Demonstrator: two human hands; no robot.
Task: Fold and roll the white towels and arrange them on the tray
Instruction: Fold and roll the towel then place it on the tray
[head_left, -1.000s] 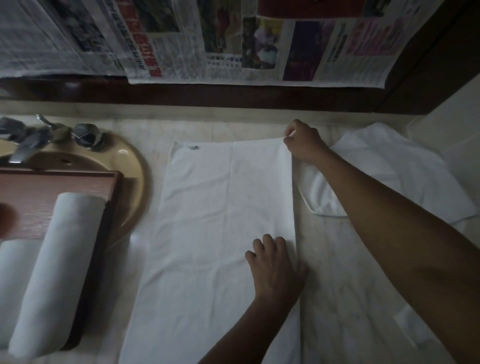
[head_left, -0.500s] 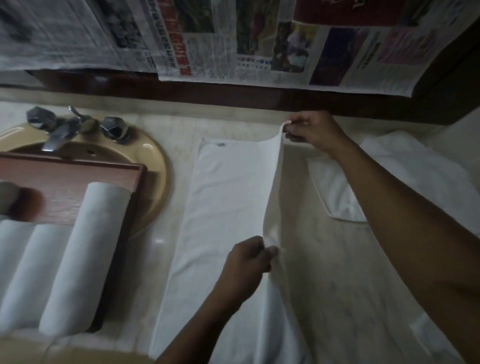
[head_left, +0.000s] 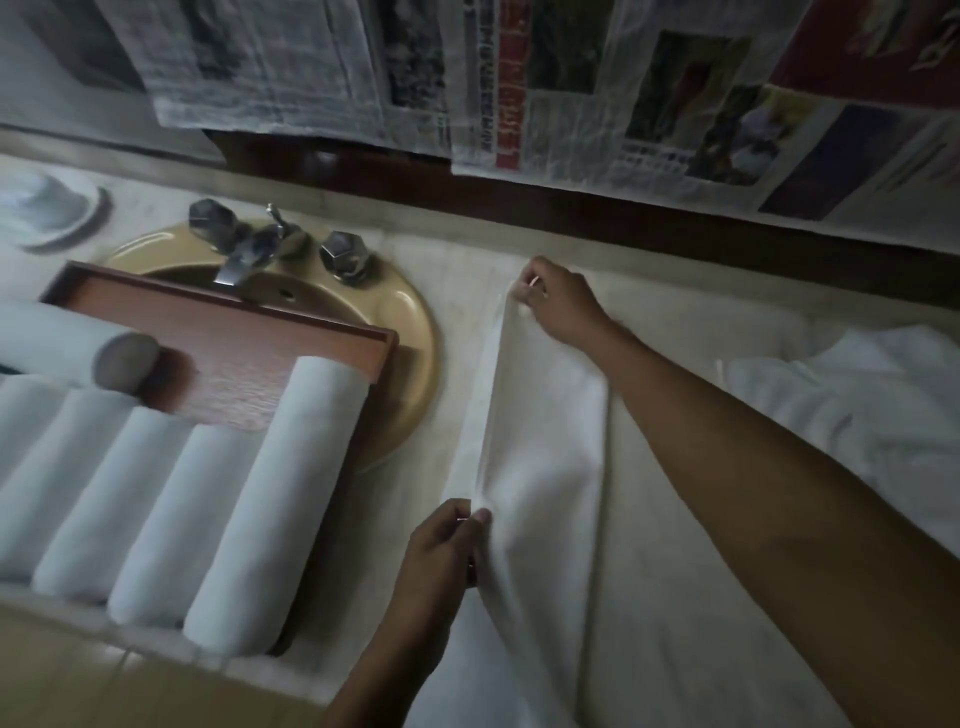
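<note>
White towel (head_left: 550, 441) pinched by L grip (head_left: 441, 551) & R grip (head_left: 561, 306), rolled towels (head_left: 249, 509) on tray (head_left: 234, 353) nearby.

The towel (head_left: 545, 441) right of the sink (head_left: 415, 358) is hanging as soft, matt white cloth. Left of the sink, rolled towels (head_left: 270, 499) of the same cloth are lying on a smooth reddish wooden tray (head_left: 234, 343). The sink is gleaming glossy tan, its taps (head_left: 340, 255) shining as dull metal. Behind the sink, crinkled matt newspaper (head_left: 571, 78) is hanging.
</note>
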